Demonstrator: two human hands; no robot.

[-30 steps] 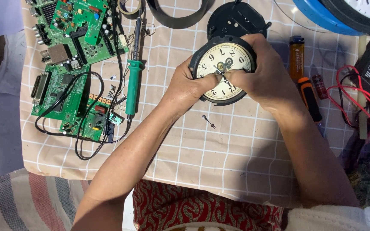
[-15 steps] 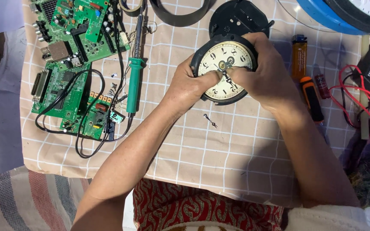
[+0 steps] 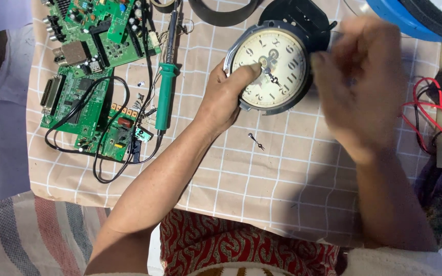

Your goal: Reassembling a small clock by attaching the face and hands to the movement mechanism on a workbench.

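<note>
A round clock (image 3: 277,56) with a cream dial and dark metal rim lies face up on the checked cloth (image 3: 282,184). My left hand (image 3: 228,94) grips its left rim, thumb pressed on the dial near the centre. My right hand (image 3: 364,82) is blurred just right of the clock, fingers spread, holding nothing that I can see. A small loose clock hand (image 3: 256,141) lies on the cloth below the clock.
Green circuit boards (image 3: 90,61) with black cables sit at the left, a green-handled soldering iron (image 3: 166,87) beside them. A black round back cover (image 3: 295,13) lies behind the clock. Red wires (image 3: 433,117) and a blue rim (image 3: 390,13) are at the right.
My right hand has come off the clock face and moved right. The dial is now uncovered. My left hand still holds the clock's left side.
</note>
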